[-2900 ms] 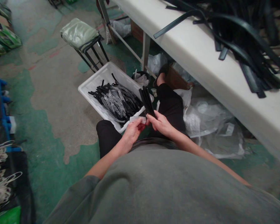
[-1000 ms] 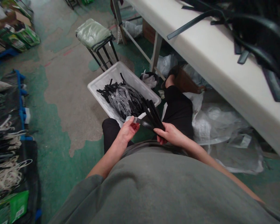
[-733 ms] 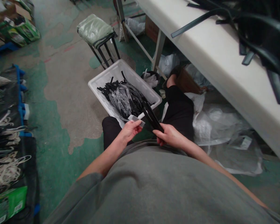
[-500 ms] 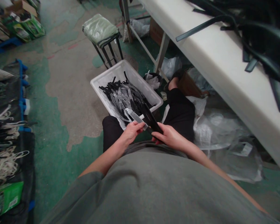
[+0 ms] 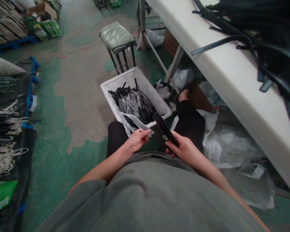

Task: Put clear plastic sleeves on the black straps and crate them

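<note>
Between thumb and fingers my left hand (image 5: 138,140) pinches the end of a clear plastic strip (image 5: 136,121), which trails back over the near rim of a white plastic bin (image 5: 108,84). My right hand (image 5: 183,146) is closed round a folded black strap (image 5: 163,125), whose far part reaches up beside the bin's near corner. A small gap separates the two hands above my lap. Inside the bin lies a heap of black straps (image 5: 128,100), several of them wrapped in clear plastic.
A white table (image 5: 222,67) piled with black strips (image 5: 268,42) runs along the right. Behind the bin stands a padded stool (image 5: 117,37). Clear plastic bags (image 5: 232,141) lie under the table. At left, bundled cords (image 5: 4,158) rest on a dark sheet over a blue pallet (image 5: 30,90).
My hands have moved apart, the right one shifting to the right with the black strap. The left still pinches the plastic strip. The whole view has shifted slightly.
</note>
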`<action>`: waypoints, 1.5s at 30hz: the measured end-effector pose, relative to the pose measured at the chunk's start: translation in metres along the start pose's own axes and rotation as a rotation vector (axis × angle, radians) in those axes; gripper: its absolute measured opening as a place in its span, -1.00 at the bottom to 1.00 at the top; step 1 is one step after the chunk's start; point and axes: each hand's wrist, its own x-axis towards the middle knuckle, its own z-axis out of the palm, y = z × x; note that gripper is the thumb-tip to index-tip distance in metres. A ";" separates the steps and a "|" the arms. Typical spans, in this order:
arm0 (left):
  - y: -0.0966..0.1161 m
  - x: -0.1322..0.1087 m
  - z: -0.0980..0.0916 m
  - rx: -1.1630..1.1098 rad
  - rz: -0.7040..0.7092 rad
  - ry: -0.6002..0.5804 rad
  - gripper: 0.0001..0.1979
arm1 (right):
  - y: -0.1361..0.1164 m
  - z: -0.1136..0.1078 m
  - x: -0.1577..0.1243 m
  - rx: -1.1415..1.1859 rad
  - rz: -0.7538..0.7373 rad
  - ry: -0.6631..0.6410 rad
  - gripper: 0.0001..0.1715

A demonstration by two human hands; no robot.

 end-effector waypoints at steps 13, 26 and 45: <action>0.005 0.001 0.005 0.037 -0.003 -0.078 -0.60 | -0.010 -0.001 -0.006 -0.073 -0.007 0.052 -0.47; -0.005 -0.014 0.019 0.023 0.023 -0.194 -0.64 | -0.009 0.001 -0.006 -0.159 -0.041 0.101 -0.45; 0.022 -0.002 0.006 -0.048 0.066 -0.031 -0.61 | -0.018 -0.008 -0.018 -0.025 0.013 0.065 -0.45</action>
